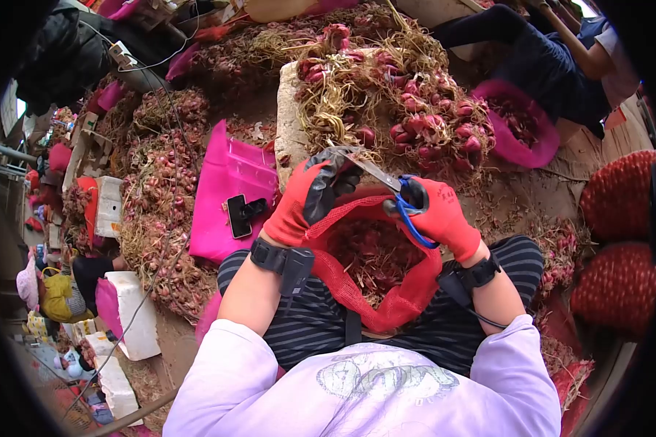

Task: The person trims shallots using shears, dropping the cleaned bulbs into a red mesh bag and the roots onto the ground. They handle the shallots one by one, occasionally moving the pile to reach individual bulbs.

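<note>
Blue-handled scissors [408, 211] are in my right hand [442, 216], which wears a red glove with dark fingertips. Their blades point up and left to my left hand [317, 191], in a similar glove. Its fingers are curled near the blade tips; what they hold is too small to make out. Below both hands, a red mesh bag [404, 300] stands open between my legs, with shallots and dry trimmings inside. Just beyond the hands, bunches of red shallots [423, 124] with dry stalks lie on a white foam block [289, 109].
A pink plastic piece [222, 189] with a black phone [238, 216] is on the left, beside heaped shallots [157, 218]. At the upper right, a person [539, 62] sits by a pink bag [547, 149]. Full red mesh bags [616, 288] stand at the right.
</note>
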Available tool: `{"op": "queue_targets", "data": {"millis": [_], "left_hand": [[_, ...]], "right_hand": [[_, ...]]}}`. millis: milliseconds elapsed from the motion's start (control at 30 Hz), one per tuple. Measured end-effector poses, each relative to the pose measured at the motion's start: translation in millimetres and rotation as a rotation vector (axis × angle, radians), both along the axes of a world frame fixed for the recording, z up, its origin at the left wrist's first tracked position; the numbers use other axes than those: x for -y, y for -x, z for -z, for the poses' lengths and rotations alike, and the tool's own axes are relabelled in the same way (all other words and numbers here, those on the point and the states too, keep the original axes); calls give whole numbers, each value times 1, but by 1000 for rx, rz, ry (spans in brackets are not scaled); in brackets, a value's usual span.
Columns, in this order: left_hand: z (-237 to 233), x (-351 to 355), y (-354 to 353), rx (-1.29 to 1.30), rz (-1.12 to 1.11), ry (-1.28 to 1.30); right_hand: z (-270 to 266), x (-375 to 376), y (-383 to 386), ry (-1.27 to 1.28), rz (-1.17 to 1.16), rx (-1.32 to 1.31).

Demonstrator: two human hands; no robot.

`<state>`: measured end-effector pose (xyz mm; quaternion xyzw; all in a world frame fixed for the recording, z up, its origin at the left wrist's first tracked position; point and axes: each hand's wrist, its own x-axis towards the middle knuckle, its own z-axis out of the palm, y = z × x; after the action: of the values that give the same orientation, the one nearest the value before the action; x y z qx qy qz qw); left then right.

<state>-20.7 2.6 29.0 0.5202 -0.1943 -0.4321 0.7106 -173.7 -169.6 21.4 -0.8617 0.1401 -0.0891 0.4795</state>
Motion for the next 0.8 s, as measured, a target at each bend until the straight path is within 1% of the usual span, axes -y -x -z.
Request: {"op": "queue_targets", "data": {"millis": [67, 167, 267, 367, 467, 500, 600, 700, 800], "left_hand": [[-1, 2, 3, -21, -18, 55], [-1, 4, -5, -17, -2, -171], [8, 5, -11, 68, 17, -104], [-1, 12, -6, 42, -119, -78], [9, 7, -12, -343, -164, 187], [11, 7, -15, -404, -129, 235], [11, 10, -12, -387, -136, 248], [1, 14, -2, -108, -171, 201], [23, 15, -15, 67, -202, 192]], "right_hand": [[-1, 1, 0, 54, -4, -4], [13, 5, 2, 24, 37, 24], [13, 8, 3, -58, 38, 76], [6, 13, 2, 320, 87, 31], [17, 17, 3, 529, 123, 164], [20, 16, 3, 532, 127, 148], [25, 14, 3, 512, 130, 114], [26, 13, 1, 460, 119, 111], [25, 12, 1, 461, 116, 121]]}}
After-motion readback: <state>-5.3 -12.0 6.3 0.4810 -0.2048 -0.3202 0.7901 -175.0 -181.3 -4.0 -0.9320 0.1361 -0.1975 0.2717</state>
